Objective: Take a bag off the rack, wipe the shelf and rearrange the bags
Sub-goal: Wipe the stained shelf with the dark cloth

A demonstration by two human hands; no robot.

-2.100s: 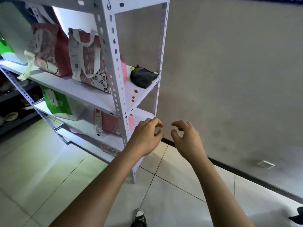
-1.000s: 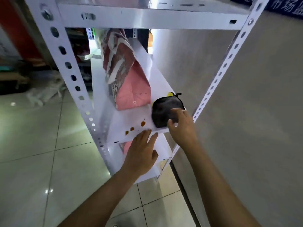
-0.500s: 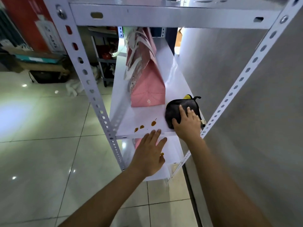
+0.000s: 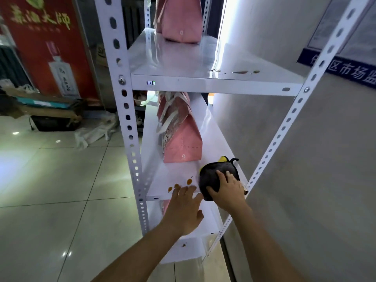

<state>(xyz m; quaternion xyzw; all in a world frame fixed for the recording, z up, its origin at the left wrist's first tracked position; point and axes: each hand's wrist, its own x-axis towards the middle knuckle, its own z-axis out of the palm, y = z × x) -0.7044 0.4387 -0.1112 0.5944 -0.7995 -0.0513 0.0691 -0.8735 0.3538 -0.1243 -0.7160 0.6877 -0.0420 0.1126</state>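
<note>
Where the white rack [image 4: 130,127] stands against the grey wall [image 4: 305,180], its middle shelf [image 4: 213,135] carries a pink bag [image 4: 182,143] standing upright, with a black cloth [image 4: 215,176] lying near the front right corner, just in front of the bag. The right hand [image 4: 226,190] rests on the cloth, fingers spread over its top and thumb curled at its near edge, gripping it. The left hand [image 4: 184,208] is flat and relaxed, fingers straight, its fingertips at the shelf's front edge and holding nothing. Several brown stains [image 4: 183,184] mark the shelf surface just left of the cloth, beside the left fingertips. A second pink bag [image 4: 179,19] stands on the upper shelf [image 4: 203,64], which bears small marks [image 4: 240,72] near its front right edge.
</note>
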